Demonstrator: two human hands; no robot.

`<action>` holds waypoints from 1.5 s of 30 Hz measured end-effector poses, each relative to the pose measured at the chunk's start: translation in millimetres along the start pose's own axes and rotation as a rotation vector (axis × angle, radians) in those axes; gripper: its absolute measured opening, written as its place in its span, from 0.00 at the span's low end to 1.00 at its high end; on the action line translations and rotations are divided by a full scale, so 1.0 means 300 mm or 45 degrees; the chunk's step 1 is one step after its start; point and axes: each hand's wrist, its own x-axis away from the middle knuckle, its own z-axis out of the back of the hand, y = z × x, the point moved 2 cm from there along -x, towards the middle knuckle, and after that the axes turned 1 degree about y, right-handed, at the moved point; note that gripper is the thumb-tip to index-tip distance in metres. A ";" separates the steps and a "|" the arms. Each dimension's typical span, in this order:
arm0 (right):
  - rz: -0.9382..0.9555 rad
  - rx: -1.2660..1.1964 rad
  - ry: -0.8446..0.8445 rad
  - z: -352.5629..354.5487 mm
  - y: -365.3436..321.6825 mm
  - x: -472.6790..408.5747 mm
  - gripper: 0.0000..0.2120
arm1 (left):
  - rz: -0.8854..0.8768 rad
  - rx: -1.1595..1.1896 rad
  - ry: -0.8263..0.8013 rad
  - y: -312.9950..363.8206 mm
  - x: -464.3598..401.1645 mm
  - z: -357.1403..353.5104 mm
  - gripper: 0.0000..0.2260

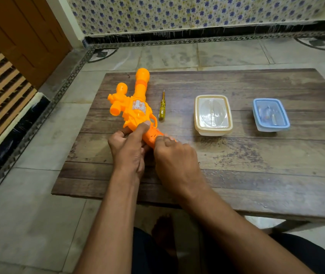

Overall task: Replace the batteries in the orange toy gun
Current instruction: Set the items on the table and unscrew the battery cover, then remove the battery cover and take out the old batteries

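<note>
Left hand point(127, 147): one, fingers curled round the handle end of the toy gun from the left, thumb laid along the top of the handle toward the trigger guard.
Right hand point(174, 155): one, knuckles up, fingers curled down onto the near end of the same handle from the right; the fingertips are blurred, so whether they pinch a part of it or only press on it I cannot tell.
Toy gun point(136, 107): one, orange, lying on the left part of the table, handle nearest the person, bulb-tipped barrel pointing to the far edge; a second, shorter knobbed tube juts out on its left side.
Screwdriver point(162, 106): one, yellow see-through handle, lying flat just to the right of the gun, apart from it, its metal tip pointing far.
Cream-lidded box point(213, 114): one, lid on, near the table's middle, right of the screwdriver.
Blue-lidded box point(270, 114): one, clear, lid on, well to the right; small things show through it, too blurred to name.
Table point(237, 165): one, low, worn dark wood, standing on a tiled floor.
</note>
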 end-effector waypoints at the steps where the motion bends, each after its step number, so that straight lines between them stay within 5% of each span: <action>1: 0.009 0.001 0.058 0.007 -0.002 0.000 0.11 | 0.000 0.002 0.006 0.000 -0.001 0.001 0.05; 6: 0.060 -0.012 0.283 0.043 -0.013 0.020 0.14 | -0.001 0.007 0.029 0.010 0.009 -0.002 0.04; 12: 0.028 -0.218 0.242 0.084 0.032 0.035 0.03 | 0.015 0.012 0.006 0.017 0.013 -0.007 0.04; 18: -0.113 -0.572 0.158 0.143 0.178 0.028 0.02 | 0.047 0.033 0.041 0.014 0.022 -0.011 0.06; 29: -0.240 0.018 -0.330 0.230 0.347 0.063 0.08 | 0.077 0.039 0.054 0.016 0.033 -0.020 0.07; 45: -0.165 -0.106 -0.769 0.207 0.343 0.061 0.23 | 0.066 0.058 0.029 0.029 0.046 -0.034 0.07</action>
